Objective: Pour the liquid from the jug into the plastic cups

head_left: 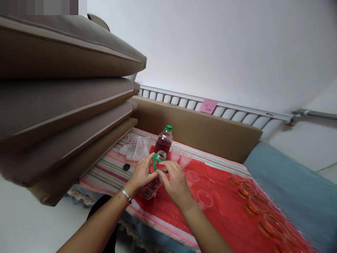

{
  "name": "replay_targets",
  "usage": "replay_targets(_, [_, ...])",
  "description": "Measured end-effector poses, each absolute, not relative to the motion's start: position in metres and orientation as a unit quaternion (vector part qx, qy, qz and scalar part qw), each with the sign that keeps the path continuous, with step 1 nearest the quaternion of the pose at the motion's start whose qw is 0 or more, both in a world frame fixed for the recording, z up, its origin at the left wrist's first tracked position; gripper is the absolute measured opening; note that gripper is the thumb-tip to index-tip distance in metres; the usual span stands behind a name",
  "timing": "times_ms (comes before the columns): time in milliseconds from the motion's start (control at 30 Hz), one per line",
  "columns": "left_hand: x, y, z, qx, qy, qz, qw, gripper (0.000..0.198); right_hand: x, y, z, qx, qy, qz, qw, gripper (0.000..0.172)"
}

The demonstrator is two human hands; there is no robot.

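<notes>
My left hand (142, 173) and my right hand (175, 182) are both wrapped round an uncapped clear bottle (155, 175) with a green neck ring and red contents, which stands on a red plastic sheet (218, 211). A loose green cap (126, 167) lies on the striped cloth left of my left hand. Behind the held bottle stands a second bottle (163, 141) of red drink with its green cap on. Two empty clear cups (181, 157) stand just right of it, and more clear cups (200, 191) sit near my right hand.
Several cups holding orange liquid (252, 203) line the sheet's right side. A clear plastic bag (137, 147) lies at the back left. Stacked brown cushions (65, 105) overhang the left. A cardboard panel (200, 130) and a white radiator back the table; blue fabric (295, 189) lies right.
</notes>
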State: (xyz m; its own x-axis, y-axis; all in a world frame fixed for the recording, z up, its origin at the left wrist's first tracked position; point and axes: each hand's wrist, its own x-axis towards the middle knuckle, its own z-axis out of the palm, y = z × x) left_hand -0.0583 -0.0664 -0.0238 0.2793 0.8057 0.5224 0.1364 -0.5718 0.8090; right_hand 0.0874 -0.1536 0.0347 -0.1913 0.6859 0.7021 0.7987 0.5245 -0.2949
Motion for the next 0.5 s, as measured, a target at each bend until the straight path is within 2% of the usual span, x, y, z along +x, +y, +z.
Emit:
replay_targets(100, [-0.071,-0.066,-0.027,0.691,0.317,0.509,0.403,0.07,0.078,-0.149,0.021,-0.525,-0.771,-0.097,0.346,0.018])
replay_targets(200, [-0.087,-0.069,-0.045,0.603,0.374,0.536,0.458,0.059,0.087,-0.148,0.008,-0.534,-0.77,-0.103,0.335,0.027])
replay_targets(367, [-0.099,-0.078,-0.094,0.446,0.492,0.562,0.493,0.057,0.113,-0.156,-0.002,-0.519,-0.732,-0.046,0.44,0.033])
replay_targets(500, [-0.092,-0.08,-0.115,0.418,0.513,0.531,0.529,0.054,0.131,-0.165,-0.012,-0.521,-0.671,-0.001,0.528,0.032])
